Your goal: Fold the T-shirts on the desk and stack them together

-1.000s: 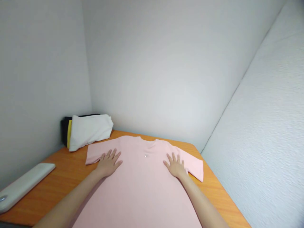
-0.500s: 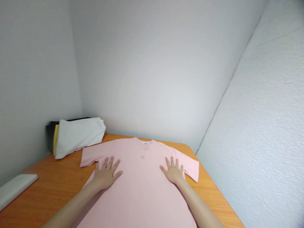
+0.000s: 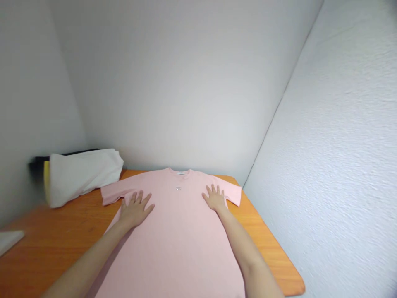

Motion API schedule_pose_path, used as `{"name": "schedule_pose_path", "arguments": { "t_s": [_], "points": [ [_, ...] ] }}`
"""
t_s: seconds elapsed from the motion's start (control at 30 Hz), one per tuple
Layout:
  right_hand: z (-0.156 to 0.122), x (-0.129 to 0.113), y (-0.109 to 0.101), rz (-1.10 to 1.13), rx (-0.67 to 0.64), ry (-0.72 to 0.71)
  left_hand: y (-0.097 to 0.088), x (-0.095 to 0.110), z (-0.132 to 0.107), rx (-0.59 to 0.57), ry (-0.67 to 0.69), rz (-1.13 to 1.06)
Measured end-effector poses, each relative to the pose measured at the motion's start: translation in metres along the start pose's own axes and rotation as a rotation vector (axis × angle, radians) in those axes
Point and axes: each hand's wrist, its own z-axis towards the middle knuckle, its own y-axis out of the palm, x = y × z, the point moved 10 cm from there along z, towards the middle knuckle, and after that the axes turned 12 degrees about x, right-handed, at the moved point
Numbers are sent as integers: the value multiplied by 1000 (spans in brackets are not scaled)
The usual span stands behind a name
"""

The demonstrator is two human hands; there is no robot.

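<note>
A pale pink T-shirt (image 3: pixel 176 244) lies flat on the table, face up, with its collar at the far end and a small logo (image 3: pixel 178 188) on the chest. Its short sleeves (image 3: pixel 233 194) spread to both sides. My left hand (image 3: pixel 135 209) rests palm down on the shirt near the left sleeve, fingers spread. My right hand (image 3: pixel 214 198) presses flat near the opposite sleeve, holding nothing. The shirt's lower end runs out of view beneath my forearms.
An orange wooden table (image 3: pixel 46 244) stands in a corner between white walls. Folded white cloth (image 3: pixel 83 178) lies at the far left, with yellow (image 3: pixel 46 182) and black cloth behind it. A white object (image 3: pixel 9 241) sits at the left edge.
The view has swung, so the table and shirt sit farther left and higher in the frame. Both hands stay flat on the shirt.
</note>
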Motion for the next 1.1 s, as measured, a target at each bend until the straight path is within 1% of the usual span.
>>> {"name": "schedule_pose_path", "arguments": {
  "t_s": [0.1,0.17,0.2,0.23,0.3,0.37,0.43,0.47,0.5,0.53,0.6,0.63,0.67,0.73,0.8,0.83,0.87,0.9,0.97,1.0,1.03,1.1],
  "points": [
    [-16,13,-9,-9,16,-2,-6,2,-3,0,9,3],
    [-33,33,-18,-14,19,17,-17,12,-12,42,33,5],
    [-44,46,-25,-14,26,37,-24,22,-20,66,54,6],
    [-56,62,-34,-11,39,65,-32,35,-31,85,85,-2],
    [-85,94,-56,3,74,130,-49,75,-62,106,188,-78],
    [-123,122,-76,58,97,189,-71,126,-104,117,326,-251],
    [-172,140,-84,210,75,252,-97,175,-150,121,454,-475],
    [-200,145,-82,334,41,289,-108,195,-170,104,494,-580],
    [-229,145,-74,472,-9,333,-116,213,-188,77,523,-678],
    [-258,143,-63,611,-73,386,-123,228,-203,37,545,-766],
    [-311,130,-34,783,-205,468,-130,251,-226,-54,575,-895],
    [-330,121,-22,840,-227,488,-131,259,-233,-94,592,-936],
    [-343,112,-15,891,-216,490,-131,266,-239,-128,608,-960],
    [-351,93,-12,1027,-136,459,-128,278,-249,-176,641,-974],
    [-350,73,-20,1190,-97,443,-124,287,-258,-161,671,-994],
    [-349,63,-27,1260,-106,440,-124,291,-262,-116,690,-1018],
    [-347,53,-35,1318,-123,434,-126,293,-266,-39,707,-1046],
    [-345,43,-47,1358,-137,420,-129,293,-268,63,712,-1069],
    [-340,29,-72,1374,-125,356,-134,290,-271,240,693,-1085],
    [-335,25,-83,1360,-105,318,-135,288,-269,289,678,-1085],
    [-328,24,-92,1339,-83,282,-137,286,-266,305,668,-1086],
    [-306,32,-101,1286,-31,221,-141,281,-257,248,672,-1096]
  ]
}}
